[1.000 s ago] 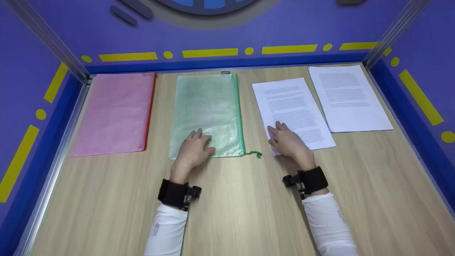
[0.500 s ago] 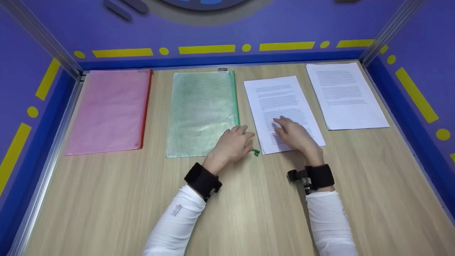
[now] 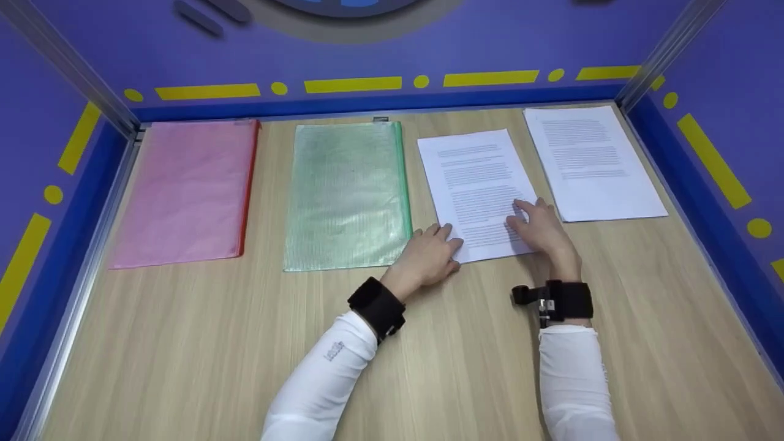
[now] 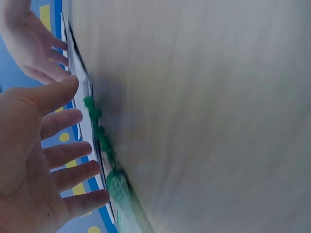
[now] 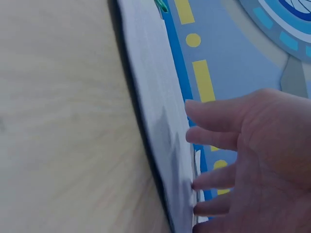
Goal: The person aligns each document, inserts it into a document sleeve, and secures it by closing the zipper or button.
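A stack of printed paper (image 3: pixel 478 184) lies slightly turned on the wooden table, between the green folder and another paper stack. My left hand (image 3: pixel 427 256) is at its lower left corner, fingers spread, overlapping the green folder's edge in the head view. The right hand (image 3: pixel 544 231) is over the stack's right edge with fingers extended. In the left wrist view the left palm (image 4: pixel 29 170) shows with nothing held; a green cord (image 4: pixel 99 131) from the folder's zipper lies beside the fingers. The right wrist view shows the right fingertips (image 5: pixel 192 108) near the paper stack's surface (image 5: pixel 155 97).
The green zip folder (image 3: pixel 346 196) lies left of the paper, and a pink zip folder (image 3: pixel 187 193) with a red zipper lies farther left. A second printed stack (image 3: pixel 594 162) rests at the far right. Blue-purple panels (image 3: pixel 355 61) wall in the table's back and sides.
My left hand has moved right, from the green folder to the printed stack's lower left corner. The right hand has shifted across the stack from its left side to its right edge.
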Available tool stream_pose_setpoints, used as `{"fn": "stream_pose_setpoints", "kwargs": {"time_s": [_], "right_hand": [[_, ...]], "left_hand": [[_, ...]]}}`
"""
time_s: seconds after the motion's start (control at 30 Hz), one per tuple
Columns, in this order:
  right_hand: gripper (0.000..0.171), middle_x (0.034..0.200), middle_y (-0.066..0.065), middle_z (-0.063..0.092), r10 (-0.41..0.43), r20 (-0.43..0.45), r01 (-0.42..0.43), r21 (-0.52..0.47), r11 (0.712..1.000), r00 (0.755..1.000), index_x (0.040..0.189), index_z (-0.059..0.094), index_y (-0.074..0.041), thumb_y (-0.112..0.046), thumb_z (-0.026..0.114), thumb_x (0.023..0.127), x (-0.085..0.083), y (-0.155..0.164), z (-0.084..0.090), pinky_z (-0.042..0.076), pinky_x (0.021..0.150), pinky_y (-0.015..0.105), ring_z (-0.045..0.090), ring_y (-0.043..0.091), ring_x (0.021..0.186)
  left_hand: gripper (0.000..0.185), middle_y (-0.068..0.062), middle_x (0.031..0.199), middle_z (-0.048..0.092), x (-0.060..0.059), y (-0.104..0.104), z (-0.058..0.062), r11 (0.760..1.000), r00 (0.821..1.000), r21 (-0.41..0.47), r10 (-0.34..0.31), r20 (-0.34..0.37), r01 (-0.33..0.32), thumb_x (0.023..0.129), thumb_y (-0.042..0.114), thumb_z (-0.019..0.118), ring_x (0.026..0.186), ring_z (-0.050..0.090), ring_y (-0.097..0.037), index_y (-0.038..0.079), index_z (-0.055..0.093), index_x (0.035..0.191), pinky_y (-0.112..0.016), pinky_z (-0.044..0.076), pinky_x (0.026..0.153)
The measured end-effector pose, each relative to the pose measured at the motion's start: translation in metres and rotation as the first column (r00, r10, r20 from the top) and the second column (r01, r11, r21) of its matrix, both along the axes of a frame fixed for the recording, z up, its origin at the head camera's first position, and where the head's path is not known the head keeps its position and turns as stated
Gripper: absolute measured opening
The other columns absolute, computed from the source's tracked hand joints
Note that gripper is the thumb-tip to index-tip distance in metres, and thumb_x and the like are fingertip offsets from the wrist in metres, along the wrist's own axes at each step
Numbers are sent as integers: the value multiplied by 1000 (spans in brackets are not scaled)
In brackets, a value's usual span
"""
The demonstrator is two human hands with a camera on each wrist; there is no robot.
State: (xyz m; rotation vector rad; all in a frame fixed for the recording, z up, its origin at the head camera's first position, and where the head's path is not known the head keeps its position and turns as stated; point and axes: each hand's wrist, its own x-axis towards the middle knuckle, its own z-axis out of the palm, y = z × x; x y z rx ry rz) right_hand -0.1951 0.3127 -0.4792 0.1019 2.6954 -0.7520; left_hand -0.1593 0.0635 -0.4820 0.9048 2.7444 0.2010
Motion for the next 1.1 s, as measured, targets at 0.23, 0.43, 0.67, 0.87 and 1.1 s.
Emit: {"fn": "stream_pose_setpoints", "kwargs": {"time_s": [0.23, 0.43, 0.67, 0.87, 1.1], "right_hand": [[60, 158, 40, 11, -51, -23, 50, -25, 998, 998, 153, 31, 0, -31, 45, 103, -1, 4, 2, 15, 121, 65, 12, 56, 148], [62, 159, 29, 26, -127, -54, 121, -105, 987, 990, 154, 30, -1, -33, 46, 104, -1, 8, 5, 20, 122, 59, 21, 48, 149], [59, 156, 32, 32, -272, -72, 244, -268, 932, 960, 152, 36, -2, -33, 47, 103, -3, 16, 9, 28, 120, 57, 30, 48, 146], [59, 150, 22, 44, -426, 75, 416, -415, 809, 902, 153, 36, -8, -37, 47, 102, -6, 30, 12, 41, 112, 41, 47, 32, 135], [66, 140, 7, 48, -369, 212, 425, -412, 806, 905, 156, 30, -13, -46, 47, 102, -21, 45, 14, 46, 81, 20, 53, 7, 99]], "left_hand": [[52, -16, 157, 38, 4, 11, -7, 1000, 1000, -22, 7, -15, -8, 101, 41, 52, 148, 33, -36, 16, 48, 146, -50, 35, 119], [51, -19, 157, 38, 6, 12, -10, 1000, 1000, -9, 12, -14, -12, 102, 36, 51, 147, 35, -37, 13, 46, 147, -44, 36, 119], [50, -19, 157, 38, 6, 12, -6, 999, 1000, -36, 3, 0, -3, 102, 35, 51, 147, 36, -37, 13, 46, 146, -40, 35, 120], [50, -17, 159, 35, 4, 14, -1, 998, 999, -55, -1, 48, 3, 101, 35, 52, 149, 33, -35, 14, 46, 147, -39, 36, 120], [50, -14, 161, 33, 2, 12, -1, 997, 998, -68, 26, 63, -21, 101, 36, 52, 150, 32, -33, 17, 46, 148, -39, 37, 119]]}}
